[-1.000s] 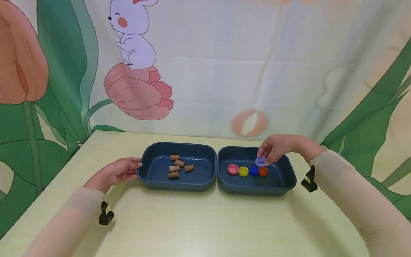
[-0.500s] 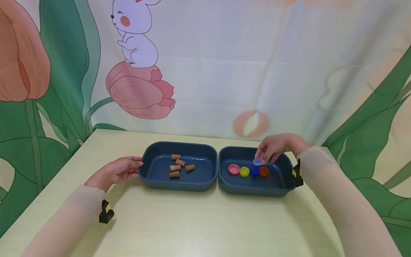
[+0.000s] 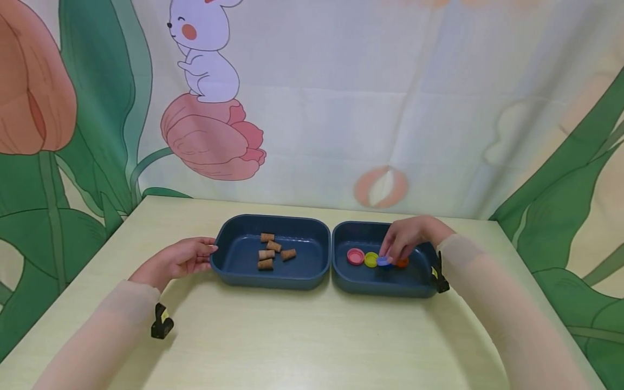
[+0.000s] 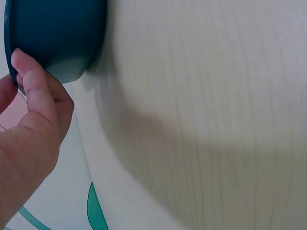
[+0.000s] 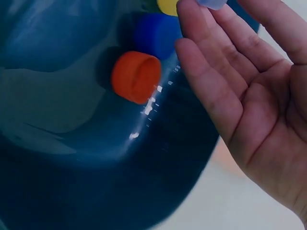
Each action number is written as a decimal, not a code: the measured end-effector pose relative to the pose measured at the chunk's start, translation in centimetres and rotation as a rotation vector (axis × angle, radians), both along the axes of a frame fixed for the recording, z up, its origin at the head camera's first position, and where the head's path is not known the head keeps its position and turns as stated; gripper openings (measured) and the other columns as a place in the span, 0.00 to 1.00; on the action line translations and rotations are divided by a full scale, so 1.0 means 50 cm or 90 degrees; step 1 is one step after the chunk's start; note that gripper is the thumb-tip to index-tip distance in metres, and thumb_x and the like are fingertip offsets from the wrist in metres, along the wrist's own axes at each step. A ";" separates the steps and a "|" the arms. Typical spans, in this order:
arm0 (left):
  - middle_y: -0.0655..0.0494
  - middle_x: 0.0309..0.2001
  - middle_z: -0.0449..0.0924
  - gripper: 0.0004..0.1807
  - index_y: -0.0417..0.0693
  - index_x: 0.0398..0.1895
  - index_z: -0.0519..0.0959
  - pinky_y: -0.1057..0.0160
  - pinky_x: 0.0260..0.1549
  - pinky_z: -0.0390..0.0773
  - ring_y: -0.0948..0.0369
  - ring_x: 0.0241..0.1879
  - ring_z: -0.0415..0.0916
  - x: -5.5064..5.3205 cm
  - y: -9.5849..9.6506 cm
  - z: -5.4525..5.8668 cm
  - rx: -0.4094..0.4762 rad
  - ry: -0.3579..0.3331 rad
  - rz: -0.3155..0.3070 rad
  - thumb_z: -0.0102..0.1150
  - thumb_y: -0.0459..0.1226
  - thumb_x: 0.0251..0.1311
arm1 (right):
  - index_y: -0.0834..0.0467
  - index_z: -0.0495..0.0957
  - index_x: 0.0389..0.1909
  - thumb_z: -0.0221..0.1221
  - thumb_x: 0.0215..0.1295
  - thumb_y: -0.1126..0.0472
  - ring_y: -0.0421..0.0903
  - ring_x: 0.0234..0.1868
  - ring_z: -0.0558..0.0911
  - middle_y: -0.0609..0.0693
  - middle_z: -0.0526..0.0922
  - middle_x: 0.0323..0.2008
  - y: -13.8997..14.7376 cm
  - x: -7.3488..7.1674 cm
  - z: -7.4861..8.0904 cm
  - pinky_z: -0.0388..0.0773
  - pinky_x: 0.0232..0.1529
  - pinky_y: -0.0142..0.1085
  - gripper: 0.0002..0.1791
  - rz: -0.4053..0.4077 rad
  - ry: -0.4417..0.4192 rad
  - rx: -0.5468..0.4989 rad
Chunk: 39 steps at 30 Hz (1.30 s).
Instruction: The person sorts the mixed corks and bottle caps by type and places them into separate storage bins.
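My left hand (image 3: 182, 260) pinches the left rim of a dark blue tray (image 3: 273, 283); the left wrist view shows the thumb and fingers on either side of the tray's edge (image 4: 8, 43). Several corks (image 3: 288, 254) lie in this tray. Over the right-hand dark blue tray (image 3: 385, 288), my right hand (image 3: 408, 235) pinches a pale purple bottle cap (image 3: 382, 261) low above the row of caps. A pink cap (image 3: 355, 257), a yellow cap (image 3: 371, 260) and an orange cap (image 3: 403, 262) lie there. The blue cap (image 5: 156, 36), clearest in the right wrist view, is mostly covered from above.
Both trays stand side by side on a pale wood-grain table (image 3: 292, 336). Behind the table hangs a curtain (image 3: 312, 124) printed with a rabbit, tulips and leaves. A small black device sits at each wrist.
My right hand has moved left and down with the pale purple cap, from above the orange and blue caps to just over the blue one. My left hand stays at the rim.
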State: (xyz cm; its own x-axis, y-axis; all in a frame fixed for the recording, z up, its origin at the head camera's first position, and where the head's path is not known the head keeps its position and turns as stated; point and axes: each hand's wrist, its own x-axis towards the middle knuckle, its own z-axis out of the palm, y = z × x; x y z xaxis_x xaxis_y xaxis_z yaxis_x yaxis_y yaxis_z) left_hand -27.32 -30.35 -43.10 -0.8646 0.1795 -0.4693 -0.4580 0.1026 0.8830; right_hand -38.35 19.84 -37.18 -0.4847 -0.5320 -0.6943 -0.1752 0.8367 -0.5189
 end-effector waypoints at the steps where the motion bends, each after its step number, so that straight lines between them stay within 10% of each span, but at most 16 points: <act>1: 0.61 0.32 0.81 0.24 0.34 0.71 0.58 0.74 0.35 0.85 0.68 0.30 0.79 -0.001 0.000 -0.001 -0.001 0.000 0.001 0.44 0.34 0.78 | 0.66 0.80 0.59 0.63 0.69 0.61 0.37 0.42 0.82 0.46 0.87 0.45 -0.001 0.001 -0.004 0.84 0.59 0.37 0.20 0.000 -0.002 0.004; 39: 0.61 0.31 0.81 0.21 0.36 0.69 0.60 0.74 0.35 0.85 0.68 0.29 0.80 0.001 0.003 0.005 -0.003 -0.001 0.006 0.45 0.33 0.78 | 0.58 0.82 0.36 0.69 0.63 0.62 0.40 0.32 0.78 0.46 0.82 0.30 -0.041 0.035 -0.044 0.85 0.42 0.32 0.06 0.044 0.152 0.124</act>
